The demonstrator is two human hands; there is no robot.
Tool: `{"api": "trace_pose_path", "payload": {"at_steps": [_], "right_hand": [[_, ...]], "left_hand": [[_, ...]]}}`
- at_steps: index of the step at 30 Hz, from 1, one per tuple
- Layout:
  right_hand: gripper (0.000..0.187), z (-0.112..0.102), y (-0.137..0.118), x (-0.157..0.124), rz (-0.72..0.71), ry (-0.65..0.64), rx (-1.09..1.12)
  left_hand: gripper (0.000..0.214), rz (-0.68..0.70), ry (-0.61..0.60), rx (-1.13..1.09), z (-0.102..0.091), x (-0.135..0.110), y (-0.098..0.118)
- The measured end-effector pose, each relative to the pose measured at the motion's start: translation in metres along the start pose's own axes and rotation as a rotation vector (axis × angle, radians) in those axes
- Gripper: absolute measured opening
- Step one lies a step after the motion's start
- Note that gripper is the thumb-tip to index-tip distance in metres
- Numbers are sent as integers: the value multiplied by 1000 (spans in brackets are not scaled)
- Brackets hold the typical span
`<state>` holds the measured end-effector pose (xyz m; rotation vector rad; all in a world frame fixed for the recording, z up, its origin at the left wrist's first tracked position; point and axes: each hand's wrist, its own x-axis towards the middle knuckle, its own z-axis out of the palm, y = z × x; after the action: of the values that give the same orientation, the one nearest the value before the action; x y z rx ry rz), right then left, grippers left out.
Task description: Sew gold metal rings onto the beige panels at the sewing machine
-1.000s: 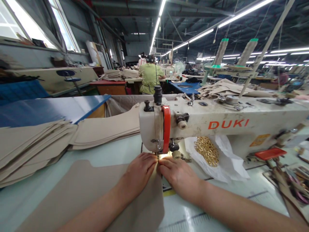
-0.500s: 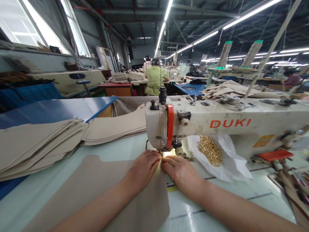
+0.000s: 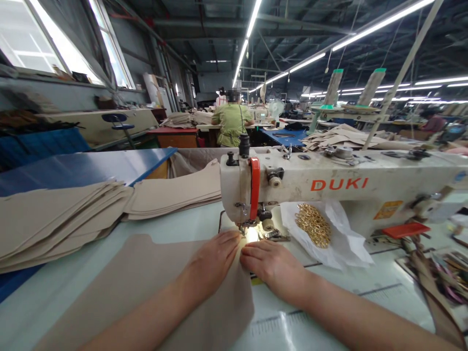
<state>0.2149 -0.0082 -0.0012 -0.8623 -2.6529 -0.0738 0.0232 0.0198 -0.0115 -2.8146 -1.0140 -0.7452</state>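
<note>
Left hand (image 3: 212, 265) and right hand (image 3: 272, 265) flank the needle of a scuffed white sewing machine (image 3: 292, 178) branded DUKI

A flat, taupe sheet piece with rounded corners (image 3: 146, 282) lies on a pale, glossy tabletop (image 3: 318, 317), its far right edge at the lit needle area. The left hand rests on the piece with fingers held together, tips just beside the needle; the right hand, fingers also together and bent, has its tips at the piece's right edge — whether either hand pinches the material cannot be told. Bold orange-red capitals on the machine arm read "DUKI" (image 3: 339, 184); a yellow-orange label (image 3: 388, 210) lower on the body carries print too small to read. Black ruler ticks (image 3: 278, 322) mark the tabletop nearby. Under the arm, gold-coloured metal rings (image 3: 313, 226) sit heaped on a crumpled white sheet (image 3: 347, 248). Layered stacks of taupe pieces (image 3: 54, 222) lie to the left — and beyond the machine, a person in a yellow-green top (image 3: 232, 124) sits facing away
</note>
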Motion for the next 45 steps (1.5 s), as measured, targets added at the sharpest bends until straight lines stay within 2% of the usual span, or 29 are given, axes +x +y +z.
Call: {"api": "trace_pose_path", "payload": {"at_steps": [6, 12, 18, 24, 29, 35, 41, 45], "right_hand": [[9, -2, -2, 2, 1, -36, -15], [10, -1, 1, 4, 4, -44, -16], [10, -2, 4, 7, 13, -36, -9], [11, 0, 5, 9, 9, -40, -14], [9, -2, 4, 8, 15, -34, -4], [9, -2, 1, 6, 33, -51, -2], [12, 1, 6, 6, 32, -25, 12], [11, 2, 2, 5, -8, -15, 30]], "left_hand": [[32, -2, -33, -9, -2, 2, 1], [32, 58, -47, 32, -6, 5, 1], [32, 1, -29, 62, -2, 7, -3], [31, 31, -32, 79, 0, 7, -5], [30, -22, -26, 25, -1, 6, -3], [30, -22, -30, 18, -3, 6, 0], [26, -56, -50, 12, 2, 8, -3], [26, -96, -25, -29, -4, 0, 2]]}}
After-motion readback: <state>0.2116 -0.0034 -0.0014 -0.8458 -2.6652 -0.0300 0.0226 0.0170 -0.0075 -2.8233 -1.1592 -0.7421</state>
